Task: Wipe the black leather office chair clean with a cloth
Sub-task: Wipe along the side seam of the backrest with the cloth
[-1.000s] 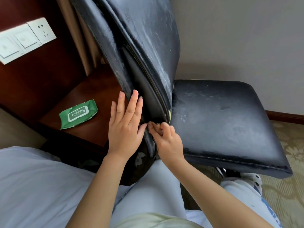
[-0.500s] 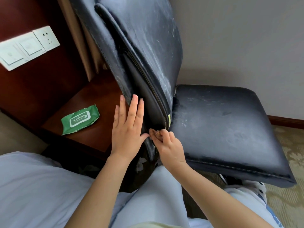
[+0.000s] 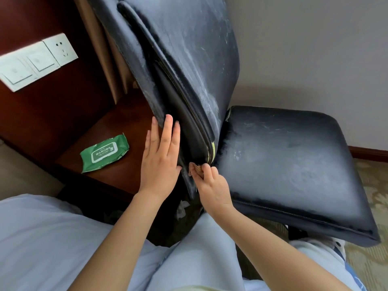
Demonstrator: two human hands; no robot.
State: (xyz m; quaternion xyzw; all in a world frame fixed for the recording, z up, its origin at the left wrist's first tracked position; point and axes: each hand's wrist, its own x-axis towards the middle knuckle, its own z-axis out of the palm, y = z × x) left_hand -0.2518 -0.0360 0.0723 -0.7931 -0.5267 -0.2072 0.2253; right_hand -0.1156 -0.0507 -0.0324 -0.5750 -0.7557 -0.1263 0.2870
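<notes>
Black leather, dusty grey in patches: the chair [image 3: 289,164] stands directly ahead of both hands, its backrest edge between them.

The left hand [image 3: 160,162] lies flat, fingers straight, against the backrest's [image 3: 189,59] outer side. Just right of it, the right hand [image 3: 212,183] pinches a small brownish cloth [image 3: 197,170] at the bottom seam. The seat spreads right of that hand; left of the other, a green wipes pack [image 3: 104,152] lies on a wooden ledge [image 3: 126,122].
</notes>
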